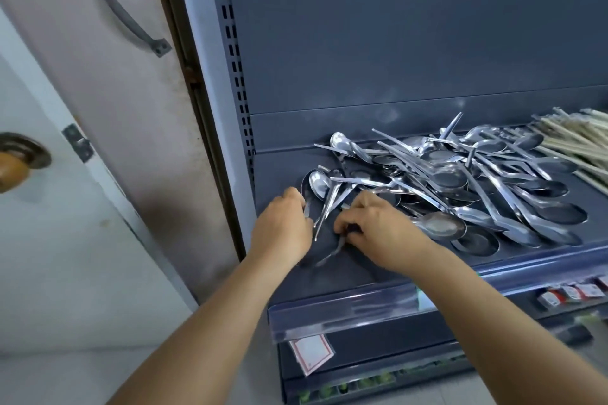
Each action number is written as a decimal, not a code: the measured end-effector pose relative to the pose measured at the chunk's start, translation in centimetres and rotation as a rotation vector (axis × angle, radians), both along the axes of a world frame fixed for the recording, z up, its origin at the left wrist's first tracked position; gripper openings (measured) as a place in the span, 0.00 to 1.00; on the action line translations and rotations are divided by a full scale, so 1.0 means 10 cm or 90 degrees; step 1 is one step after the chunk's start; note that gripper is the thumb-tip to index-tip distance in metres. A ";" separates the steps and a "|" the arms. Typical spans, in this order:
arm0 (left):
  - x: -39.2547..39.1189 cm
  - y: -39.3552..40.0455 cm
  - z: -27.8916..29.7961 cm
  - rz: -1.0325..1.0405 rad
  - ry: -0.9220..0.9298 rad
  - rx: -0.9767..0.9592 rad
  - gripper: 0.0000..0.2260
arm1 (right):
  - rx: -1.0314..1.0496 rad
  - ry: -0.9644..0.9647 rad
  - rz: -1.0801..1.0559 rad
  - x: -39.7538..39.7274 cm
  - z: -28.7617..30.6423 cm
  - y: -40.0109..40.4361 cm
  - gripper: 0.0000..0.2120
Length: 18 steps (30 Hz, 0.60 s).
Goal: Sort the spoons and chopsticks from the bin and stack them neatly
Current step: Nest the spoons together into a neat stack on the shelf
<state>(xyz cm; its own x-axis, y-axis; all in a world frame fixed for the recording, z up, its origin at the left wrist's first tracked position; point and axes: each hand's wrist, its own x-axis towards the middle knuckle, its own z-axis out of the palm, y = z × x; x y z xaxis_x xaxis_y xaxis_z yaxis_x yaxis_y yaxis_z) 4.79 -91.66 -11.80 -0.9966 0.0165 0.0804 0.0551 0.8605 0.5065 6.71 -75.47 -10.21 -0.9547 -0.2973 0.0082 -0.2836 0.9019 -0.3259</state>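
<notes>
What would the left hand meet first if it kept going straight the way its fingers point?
Probably the small group of spoons just beyond the left hand, whose fingers already pinch a spoon handle. Beyond them lies bare shelf. Depth is hard to judge from this single view.

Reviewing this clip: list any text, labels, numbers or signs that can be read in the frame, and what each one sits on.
No text is readable in this frame.
Price tag with a red border, hanging below the shelf edge strip: its face shows no readable print.
Small red and white labels on the shelf front at the right: print too small and blurred to read.
Spoons and chopsticks: no markings visible.
</notes>
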 end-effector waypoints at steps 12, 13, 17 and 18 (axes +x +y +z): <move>0.02 -0.20 0.10 0.095 -0.154 0.344 0.08 | -0.372 0.194 -0.063 -0.12 -0.04 -0.06 0.06; 0.04 -0.20 0.13 0.119 -0.157 0.390 0.08 | -0.406 0.198 -0.079 -0.14 -0.01 -0.08 0.06; 0.13 -0.12 0.21 0.123 -0.110 0.430 0.10 | -0.453 0.170 -0.097 -0.14 0.02 -0.12 0.04; 0.16 -0.08 0.24 0.117 -0.094 0.447 0.12 | -0.447 0.159 -0.092 -0.12 0.00 -0.13 0.06</move>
<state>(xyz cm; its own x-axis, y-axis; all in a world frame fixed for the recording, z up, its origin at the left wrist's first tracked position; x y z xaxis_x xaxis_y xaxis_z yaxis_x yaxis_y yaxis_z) 6.38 -92.50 -9.45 -0.9797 -0.1571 -0.1249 -0.1701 0.3203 0.9319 5.50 -76.76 -10.23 -0.9287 -0.0139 0.3707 -0.3190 0.5399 -0.7790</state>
